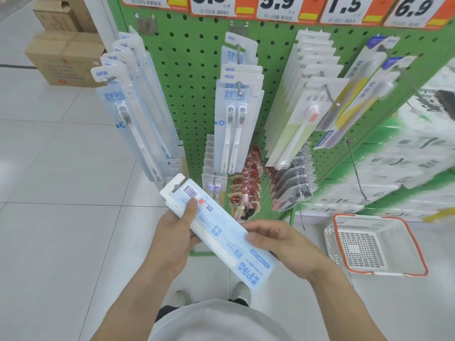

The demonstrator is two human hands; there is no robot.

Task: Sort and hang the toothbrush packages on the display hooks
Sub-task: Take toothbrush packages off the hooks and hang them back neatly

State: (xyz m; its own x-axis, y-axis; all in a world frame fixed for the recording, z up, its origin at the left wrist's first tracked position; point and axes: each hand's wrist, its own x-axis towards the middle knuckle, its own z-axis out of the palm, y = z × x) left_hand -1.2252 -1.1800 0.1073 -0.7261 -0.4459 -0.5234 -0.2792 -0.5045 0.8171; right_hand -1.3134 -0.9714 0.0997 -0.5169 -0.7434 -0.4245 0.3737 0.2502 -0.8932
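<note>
A pale blue toothbrush package [216,227] lies slantwise between both hands, back side up, hang hole at its far left end. The left hand [176,232] grips its upper part, thumb curled over the barcode; the right hand [283,242] pinches its right edge. This looks like the sorting step. Next it needs turning face out and threading onto the left hook [109,79], whose hung packs [133,124] seem to match. A basket [376,244] sits on the floor, right.
</note>
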